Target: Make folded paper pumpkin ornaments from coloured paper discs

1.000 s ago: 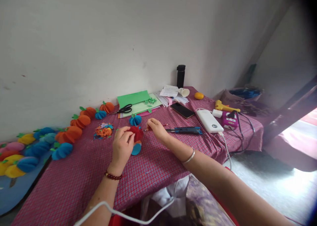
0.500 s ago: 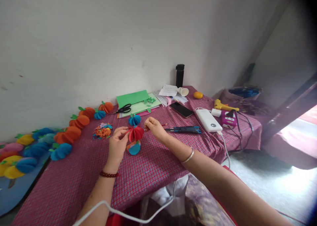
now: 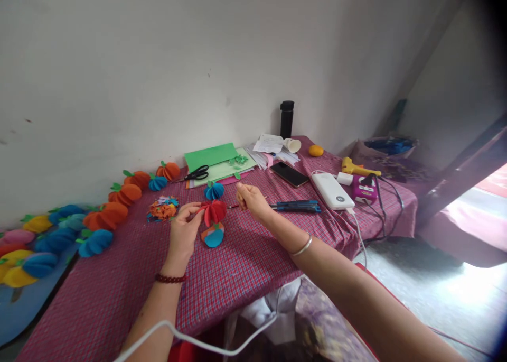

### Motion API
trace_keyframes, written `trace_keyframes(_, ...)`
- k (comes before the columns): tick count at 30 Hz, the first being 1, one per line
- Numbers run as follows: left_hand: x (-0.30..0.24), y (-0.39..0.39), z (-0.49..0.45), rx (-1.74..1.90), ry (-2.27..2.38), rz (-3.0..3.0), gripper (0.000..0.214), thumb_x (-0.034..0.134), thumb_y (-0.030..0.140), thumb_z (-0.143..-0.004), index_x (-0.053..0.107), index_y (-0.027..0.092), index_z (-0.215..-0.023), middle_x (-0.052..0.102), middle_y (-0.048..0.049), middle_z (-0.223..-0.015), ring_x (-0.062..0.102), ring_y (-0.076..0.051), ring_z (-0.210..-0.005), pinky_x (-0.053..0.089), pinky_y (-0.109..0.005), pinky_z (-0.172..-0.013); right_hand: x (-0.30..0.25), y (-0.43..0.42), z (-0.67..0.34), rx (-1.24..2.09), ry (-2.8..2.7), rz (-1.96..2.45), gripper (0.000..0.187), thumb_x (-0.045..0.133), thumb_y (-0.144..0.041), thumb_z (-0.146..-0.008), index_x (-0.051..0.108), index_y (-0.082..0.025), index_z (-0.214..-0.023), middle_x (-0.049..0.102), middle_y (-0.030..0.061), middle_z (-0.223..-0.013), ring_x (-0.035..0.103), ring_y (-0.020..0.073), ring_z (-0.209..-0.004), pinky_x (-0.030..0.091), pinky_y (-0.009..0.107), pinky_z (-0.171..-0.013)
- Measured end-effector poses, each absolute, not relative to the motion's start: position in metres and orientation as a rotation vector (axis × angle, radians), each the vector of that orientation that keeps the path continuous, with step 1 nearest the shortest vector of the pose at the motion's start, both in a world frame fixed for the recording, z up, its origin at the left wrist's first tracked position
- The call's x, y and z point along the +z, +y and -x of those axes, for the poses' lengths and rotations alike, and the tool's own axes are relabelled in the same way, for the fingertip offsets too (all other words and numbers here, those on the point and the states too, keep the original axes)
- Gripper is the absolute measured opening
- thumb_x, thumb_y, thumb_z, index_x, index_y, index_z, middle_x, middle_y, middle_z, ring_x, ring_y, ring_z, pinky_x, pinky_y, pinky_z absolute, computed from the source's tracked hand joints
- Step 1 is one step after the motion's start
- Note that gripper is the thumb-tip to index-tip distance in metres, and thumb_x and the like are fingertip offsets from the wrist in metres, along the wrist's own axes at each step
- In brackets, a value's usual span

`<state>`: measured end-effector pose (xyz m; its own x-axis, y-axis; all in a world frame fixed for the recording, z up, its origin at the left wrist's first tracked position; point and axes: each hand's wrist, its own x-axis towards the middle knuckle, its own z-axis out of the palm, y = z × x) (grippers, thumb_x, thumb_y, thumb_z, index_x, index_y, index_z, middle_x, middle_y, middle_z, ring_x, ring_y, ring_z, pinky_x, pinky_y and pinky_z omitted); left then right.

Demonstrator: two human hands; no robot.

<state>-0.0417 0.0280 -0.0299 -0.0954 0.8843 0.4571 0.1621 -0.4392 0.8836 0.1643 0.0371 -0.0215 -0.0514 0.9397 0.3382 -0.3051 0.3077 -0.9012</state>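
A red fan-folded paper ball (image 3: 214, 213) is pinched at its left side by my left hand (image 3: 185, 220), above the table. Just right of it, my right hand (image 3: 251, 199) is closed, apart from the ball; anything between its fingers is too small to make out. A thin pencil-like stick (image 3: 233, 206) shows between the ball and my right hand. Behind the red ball stands a small blue paper pumpkin (image 3: 214, 191) with a green top. Nearer to me lies an orange and blue paper piece (image 3: 214, 236), partly covered by the red ball.
Orange paper pumpkins (image 3: 106, 215) line the left side, beside paper scraps (image 3: 163, 209). Black scissors (image 3: 198, 173) lie by green paper (image 3: 209, 157). To the right are blue-handled cutters (image 3: 297, 206), a phone (image 3: 289, 174), a white power bank (image 3: 332, 191) and a yellow glue gun (image 3: 358, 168).
My right hand has drawn back slightly to the right, away from the red paper ball. My left hand still holds the ball. The view has shifted a little.
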Motion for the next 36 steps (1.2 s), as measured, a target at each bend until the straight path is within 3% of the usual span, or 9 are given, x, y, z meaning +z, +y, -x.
trace_keyframes(12, -0.008, 0.033, 0.065, 1.739, 0.870, -0.905, 0.027, 0.086, 0.025, -0.049, 0.068, 0.018, -0.069, 0.068, 0.0031, -0.072, 0.061, -0.010, -0.069, 0.051, -0.024, -0.069, -0.020, 0.035, -0.163, 1.363, -1.210, 0.564, 0.019, 0.072, -0.027, -0.071, 0.059, -0.017, -0.078, 0.062, -0.0027, -0.069, 0.056, 0.0089, -0.063, 0.044, 0.023, -0.064)
trace_keyframes(18, -0.013, 0.036, 0.067, 1.699, 0.812, -0.889, 0.028, 0.087, 0.023, -0.046, 0.067, 0.018, -0.065, 0.068, 0.0038, -0.069, 0.062, -0.009, -0.065, 0.053, -0.023, -0.064, -0.015, 0.031, -0.167, 1.600, -1.111, 0.420, 0.033, 0.069, -0.016, -0.070, 0.065, -0.017, -0.103, 0.071, 0.0043, -0.098, 0.066, 0.0127, -0.082, 0.049, 0.026, -0.075)
trace_keyframes(23, -0.014, 0.034, 0.065, 1.653, 0.836, -0.909, 0.027, 0.087, 0.025, -0.049, 0.068, 0.017, -0.066, 0.068, 0.0037, -0.065, 0.061, -0.008, -0.062, 0.053, -0.020, -0.062, -0.011, 0.029, -0.170, 1.671, -1.045, 0.401, 0.027, 0.064, -0.032, -0.081, 0.067, -0.015, -0.102, 0.072, 0.0082, -0.099, 0.068, 0.0150, -0.084, 0.051, 0.027, -0.074)
trace_keyframes(27, -0.015, 0.033, 0.064, 1.629, 0.851, -0.944, 0.025, 0.086, 0.026, -0.052, 0.070, 0.018, -0.069, 0.069, 0.0036, -0.069, 0.063, -0.008, -0.065, 0.052, -0.020, -0.064, -0.014, 0.033, -0.169, 1.637, -1.022, 0.524, 0.038, 0.064, -0.051, -0.081, 0.068, -0.013, -0.086, 0.073, 0.0070, -0.078, 0.067, 0.0129, -0.068, 0.050, 0.025, -0.064)
trace_keyframes(31, -0.016, 0.032, 0.062, 1.602, 0.876, -0.966, 0.025, 0.085, 0.027, -0.052, 0.071, 0.019, -0.070, 0.070, 0.0033, -0.071, 0.063, -0.009, -0.065, 0.052, -0.022, -0.065, -0.017, 0.035, -0.167, 1.514, -1.034, 0.643, 0.038, 0.078, -0.048, -0.065, 0.066, -0.014, -0.076, 0.071, 0.0022, -0.068, 0.061, 0.0094, -0.057, 0.046, 0.022, -0.058)
trace_keyframes(36, -0.013, 0.029, 0.058, 1.582, 0.907, -0.992, 0.027, 0.085, 0.029, -0.052, 0.072, 0.019, -0.073, 0.070, 0.0020, -0.076, 0.062, -0.009, -0.069, 0.050, -0.022, -0.067, -0.017, 0.030, -0.163, 1.442, -1.068, 0.641, 0.030, 0.081, -0.035, -0.060, 0.065, -0.017, -0.078, 0.070, -0.0009, -0.075, 0.059, 0.0083, -0.058, 0.043, 0.020, -0.054)
